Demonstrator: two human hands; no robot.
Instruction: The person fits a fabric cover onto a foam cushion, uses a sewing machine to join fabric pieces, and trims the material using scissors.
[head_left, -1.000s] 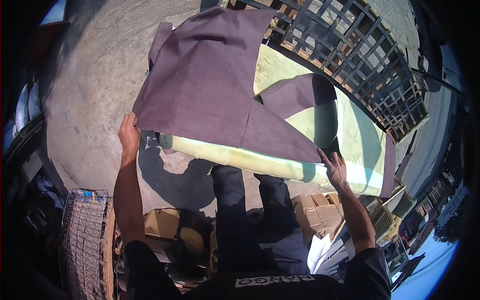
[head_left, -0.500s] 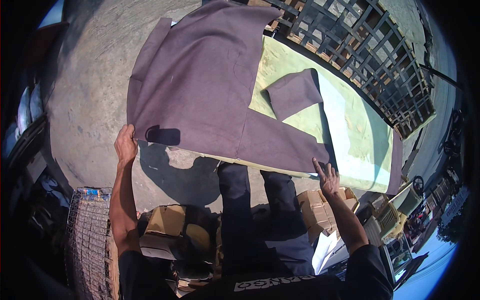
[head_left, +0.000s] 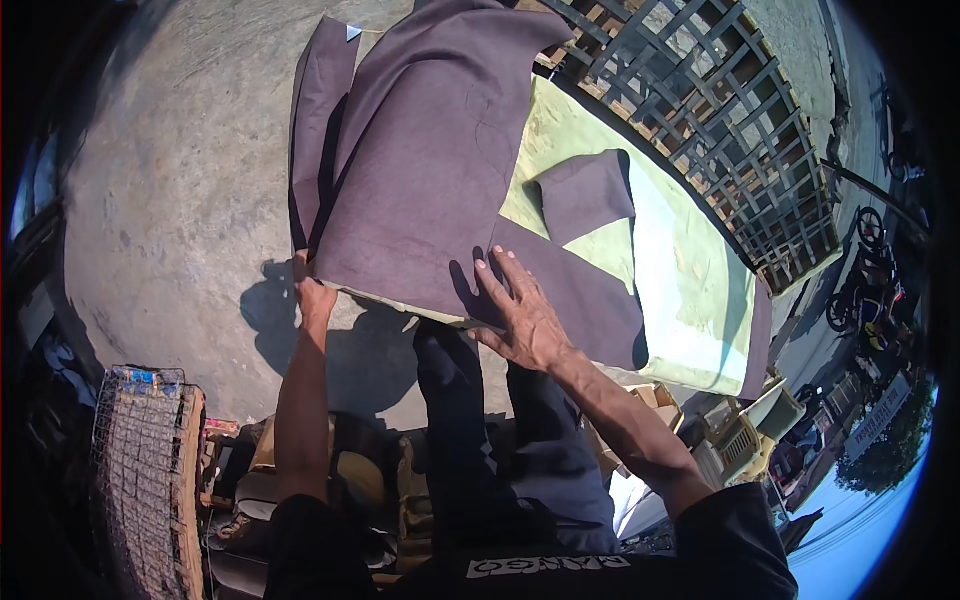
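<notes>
A large purplish-brown upholstery sheet (head_left: 420, 190) drapes over a pale yellow-green foam pad (head_left: 700, 260). My left hand (head_left: 314, 294) is closed round the sheet's near left corner, its fingers partly hidden under the edge. Fingers apart, my right hand (head_left: 528, 318) lies on the sheet's near edge, the thumb at the rim. Beyond the left corner, a flap of the sheet (head_left: 318, 120) hangs folded down. A smaller loose brown piece (head_left: 588, 195) rests on the bare foam to the right, beside a folded white strip (head_left: 665, 230).
A woven lattice frame (head_left: 700, 120) stands at the far right, along the foam's far side. By my left arm is a wire-mesh cage (head_left: 145, 480) with a wooden edge. Cardboard boxes (head_left: 655, 405) lie near my legs; concrete floor (head_left: 180, 230) spreads at left.
My right hand has moved left along the near edge and spread on the sheet. My left hand has shifted right with the corner, and the left flap now hangs folded.
</notes>
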